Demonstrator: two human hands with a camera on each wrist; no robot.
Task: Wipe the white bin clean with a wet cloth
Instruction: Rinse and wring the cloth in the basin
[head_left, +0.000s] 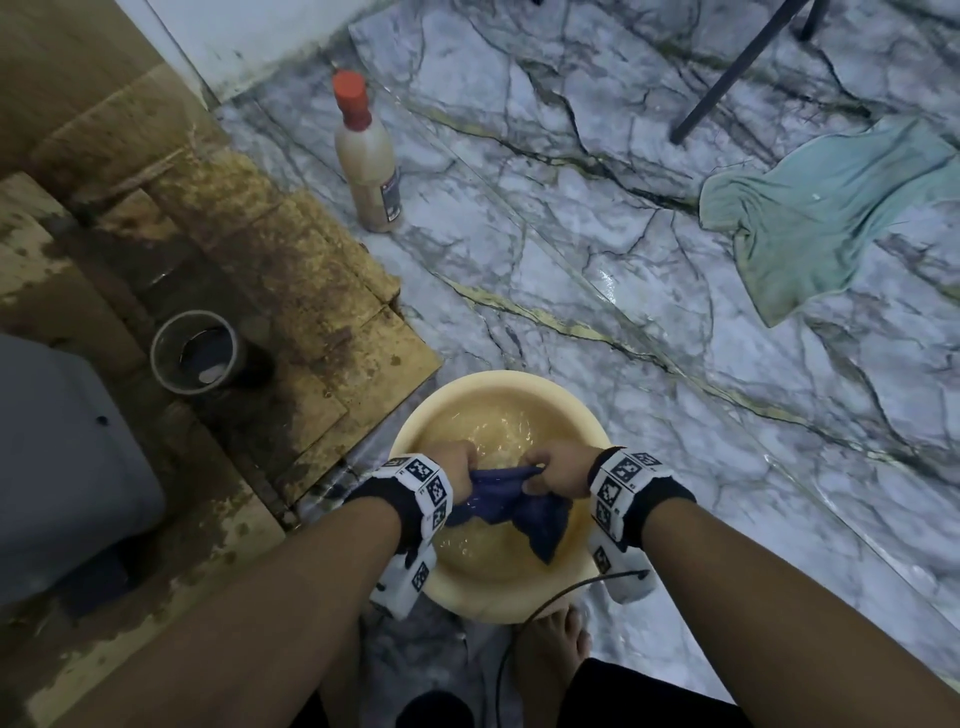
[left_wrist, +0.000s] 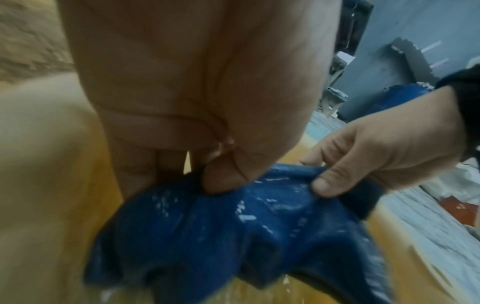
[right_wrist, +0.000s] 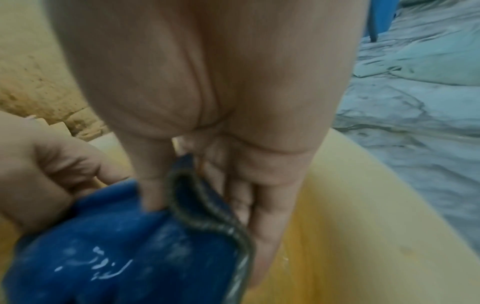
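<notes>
A wet dark blue cloth (head_left: 511, 506) hangs over a yellow basin (head_left: 498, 382) of water on the floor. My left hand (head_left: 460, 462) pinches its left top edge, and my right hand (head_left: 558, 470) grips the right top edge. In the left wrist view my left hand (left_wrist: 215, 181) presses its thumb into the dripping cloth (left_wrist: 233, 236), with the right hand (left_wrist: 376, 154) beside it. The right wrist view shows my right hand (right_wrist: 233, 164) holding the cloth (right_wrist: 116, 246) by its hemmed edge above the basin (right_wrist: 350, 226). The white bin (head_left: 57, 467) stands at the far left, partly cut off.
Stained cardboard (head_left: 311, 291) covers the floor on the left, with a dark cup (head_left: 195, 353) on it. A red-capped bottle (head_left: 366, 156) stands behind. A green cloth (head_left: 826, 208) lies on the marble floor at the right. My bare foot (head_left: 558, 654) and a cable (head_left: 545, 603) are beside the basin.
</notes>
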